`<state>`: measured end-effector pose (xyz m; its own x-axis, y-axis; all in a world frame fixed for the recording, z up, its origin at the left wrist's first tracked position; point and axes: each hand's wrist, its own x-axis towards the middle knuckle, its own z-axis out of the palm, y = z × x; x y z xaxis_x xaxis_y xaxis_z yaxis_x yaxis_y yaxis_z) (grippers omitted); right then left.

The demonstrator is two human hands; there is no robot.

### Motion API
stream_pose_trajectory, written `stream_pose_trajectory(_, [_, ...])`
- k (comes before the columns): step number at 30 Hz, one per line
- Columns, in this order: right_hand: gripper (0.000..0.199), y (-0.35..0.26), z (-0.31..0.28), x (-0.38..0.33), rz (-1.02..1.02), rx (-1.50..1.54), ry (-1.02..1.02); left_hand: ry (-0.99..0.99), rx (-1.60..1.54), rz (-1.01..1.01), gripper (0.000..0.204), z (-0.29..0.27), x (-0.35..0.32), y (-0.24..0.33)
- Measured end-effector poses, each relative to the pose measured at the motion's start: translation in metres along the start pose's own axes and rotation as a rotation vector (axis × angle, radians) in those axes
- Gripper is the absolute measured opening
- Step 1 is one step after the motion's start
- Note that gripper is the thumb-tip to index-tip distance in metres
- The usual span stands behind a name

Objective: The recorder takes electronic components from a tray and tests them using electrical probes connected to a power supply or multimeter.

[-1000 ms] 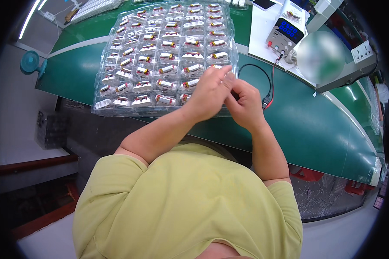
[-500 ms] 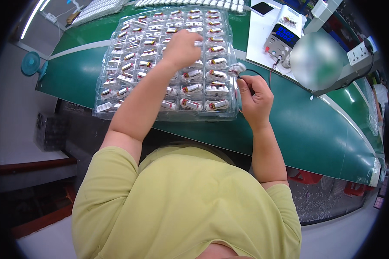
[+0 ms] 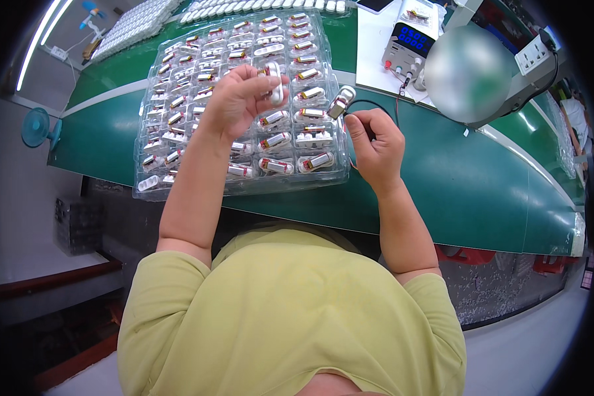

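Note:
A clear plastic blister tray (image 3: 153, 186) lies on the green bench and holds several small silver battery cells. My left hand (image 3: 237, 99) is over the tray's middle, pinching one small white-silver cell (image 3: 275, 89) between its fingertips. My right hand (image 3: 375, 142) sits at the tray's right edge, gripping a thin black cable whose small silver clip (image 3: 341, 102) points toward the tray.
A bench power supply with a blue display (image 3: 409, 43) stands on a white mat at the back right. A white power strip (image 3: 533, 58) lies further right. More white trays (image 3: 129, 30) are at the back left. A teal fan (image 3: 36, 129) is off the bench's left end.
My left hand left my right hand, reached onto the tray, and now lifts a cell off it. My right hand drew slightly right with the cable clip.

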<state>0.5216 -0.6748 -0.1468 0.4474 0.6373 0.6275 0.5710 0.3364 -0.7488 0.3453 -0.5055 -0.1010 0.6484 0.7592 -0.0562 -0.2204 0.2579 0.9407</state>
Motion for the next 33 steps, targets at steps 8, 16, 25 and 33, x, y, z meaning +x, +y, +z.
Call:
stream_pose_trajectory(8, [0.019,0.004,-0.003,-0.003,0.206,0.046,-0.167,-0.157,-0.094,-0.259,0.034,0.031,-0.029,-0.019])
stream_pose_trajectory(16, [0.017,-0.001,-0.006,-0.001,0.181,0.048,-0.318,-0.33,0.858,0.313,0.042,0.062,-0.03,-0.03])
stream_pose_trajectory(25, [0.023,0.0,-0.014,0.001,0.451,0.373,-0.298,-0.12,0.872,0.051,0.042,0.029,-0.014,-0.029])
stream_pose_trajectory(33, [0.025,0.006,-0.004,-0.001,0.579,0.559,-0.201,0.288,1.214,0.266,0.031,-0.028,0.052,0.001])
